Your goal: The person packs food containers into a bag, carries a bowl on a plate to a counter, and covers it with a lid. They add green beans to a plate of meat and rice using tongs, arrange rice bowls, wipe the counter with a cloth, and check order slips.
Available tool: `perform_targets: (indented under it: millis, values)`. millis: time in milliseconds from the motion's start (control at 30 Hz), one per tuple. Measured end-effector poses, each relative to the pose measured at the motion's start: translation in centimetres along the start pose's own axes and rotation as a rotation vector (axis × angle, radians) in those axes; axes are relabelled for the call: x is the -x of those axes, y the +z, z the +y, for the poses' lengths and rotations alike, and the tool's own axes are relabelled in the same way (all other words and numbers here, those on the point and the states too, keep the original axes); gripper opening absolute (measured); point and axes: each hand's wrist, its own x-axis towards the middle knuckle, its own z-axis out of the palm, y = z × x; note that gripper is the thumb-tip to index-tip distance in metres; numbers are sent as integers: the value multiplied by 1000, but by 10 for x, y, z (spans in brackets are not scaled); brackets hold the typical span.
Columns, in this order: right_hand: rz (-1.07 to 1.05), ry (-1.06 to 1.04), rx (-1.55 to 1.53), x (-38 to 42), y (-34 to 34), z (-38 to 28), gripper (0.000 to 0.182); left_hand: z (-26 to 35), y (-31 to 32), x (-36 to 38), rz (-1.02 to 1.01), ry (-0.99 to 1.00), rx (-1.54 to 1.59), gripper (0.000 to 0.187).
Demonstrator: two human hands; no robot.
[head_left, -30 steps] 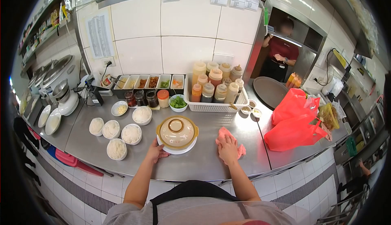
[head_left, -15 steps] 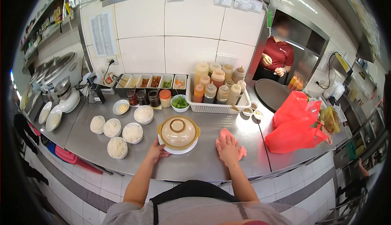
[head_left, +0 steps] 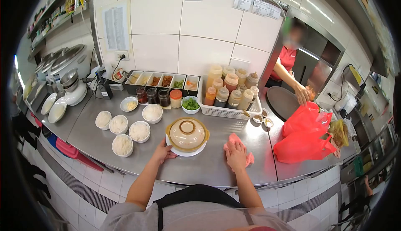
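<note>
A lidded tan clay pot (head_left: pixel 187 134) sits on a white plate (head_left: pixel 184 153) on the steel counter. My left hand (head_left: pixel 163 152) is at the plate's left edge, its fingers closed on the rim. To the right, my right hand (head_left: pixel 237 156) rests on a crumpled pink cloth (head_left: pixel 236 138) lying on the counter, fingers wrapped over it. Left of the pot stand several white bowls of rice (head_left: pixel 139 131). Behind it is a bowl of green leaves (head_left: pixel 191 104).
A white basket of sauce bottles (head_left: pixel 229 112), toppings trays (head_left: pixel 166 80) and jars line the back. At right are red plastic bags (head_left: pixel 304 137) and a round dark tray (head_left: pixel 282 103). A co-worker in red (head_left: pixel 288 64) stands at the opening.
The co-worker has leaned forward and stretched an arm toward the red bags. The view has shifted a little. My hands remain at the plate and the cloth.
</note>
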Motion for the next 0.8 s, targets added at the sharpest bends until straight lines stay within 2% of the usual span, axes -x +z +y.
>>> perform_targets:
  millis: [800]
  values:
    - [-2, -15, -9, -1, -1, 0, 32, 1, -2, -1, -21, 8, 15, 61]
